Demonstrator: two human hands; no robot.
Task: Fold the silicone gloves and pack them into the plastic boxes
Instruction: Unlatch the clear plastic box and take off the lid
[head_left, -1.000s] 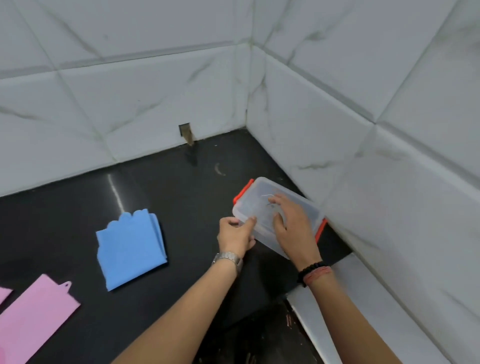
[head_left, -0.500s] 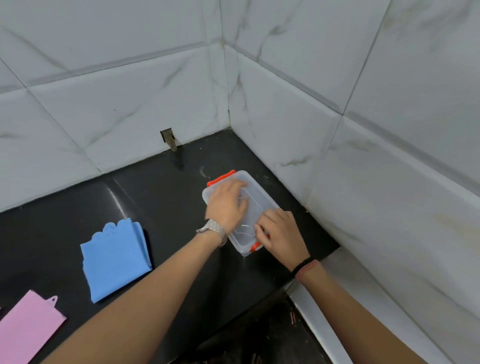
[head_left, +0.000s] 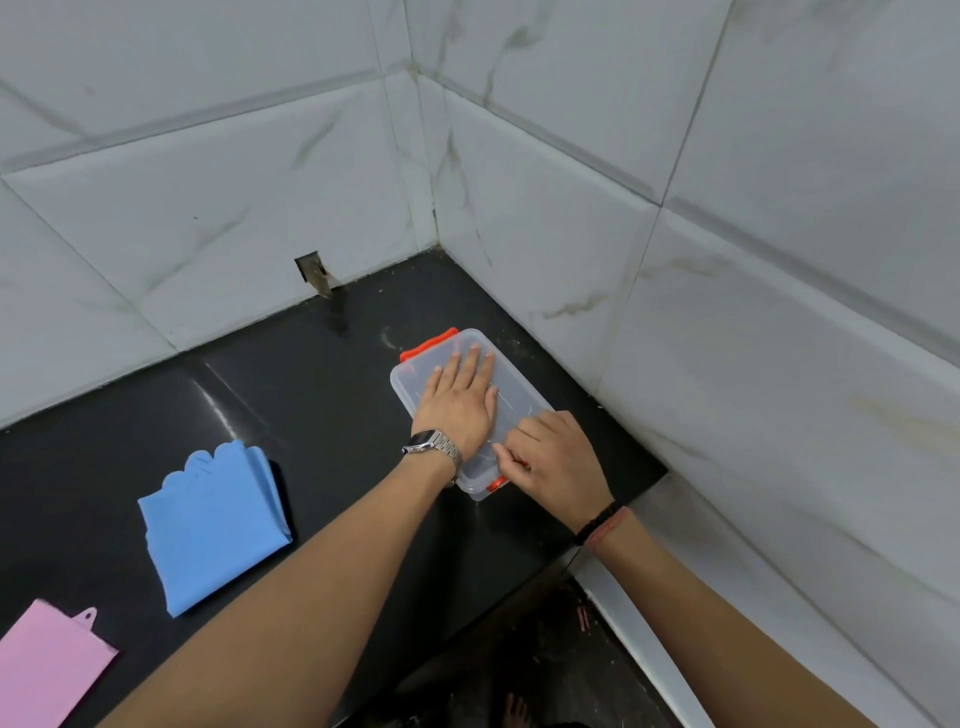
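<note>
White marble-look tiles wrap the corner, with a black countertop (head_left: 291, 395) below, all from the one head view. My left hand (head_left: 457, 400) lies flat with straight fingers on the lid of the clear plastic box (head_left: 524, 400), right of centre. My right hand (head_left: 558, 457) is curled at the near end, fingers pinching at the orange latch (head_left: 497, 483); the far latch (head_left: 428, 344) looks down already.

Progress-wise, I'd guess I'm opening or closing this box, can't tell which. A folded blue glove (head_left: 213, 530) waits at left of the frame, not packed. A pink glove (head_left: 47, 670) sits bottom left.

Hard to see: whether anything's inside the box, my hands cover most of it. The pink one is cut off by the frame edge. No other boxes in view.
</note>
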